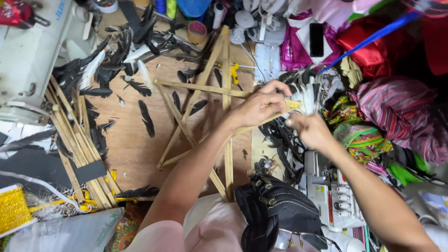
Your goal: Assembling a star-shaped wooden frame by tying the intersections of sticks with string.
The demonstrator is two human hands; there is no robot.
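Note:
A star-shaped frame of thin wooden sticks (196, 100) lies on a brown table (126, 149). My left hand (259, 105) grips the frame's right tip, where white feathers (305, 95) are fixed to the stick. My right hand (310, 130) is just below and right of it, fingers pinched at the base of those white feathers. Black feathers (147, 119) are scattered over the table to the left.
A white sewing machine (28, 51) stands at the far left. Loose wooden sticks (77, 144) lie beside it. A black bag (275, 210) sits near my lap, a small white machine (333, 196) to its right. Coloured fabrics (387, 112) pile up at the right.

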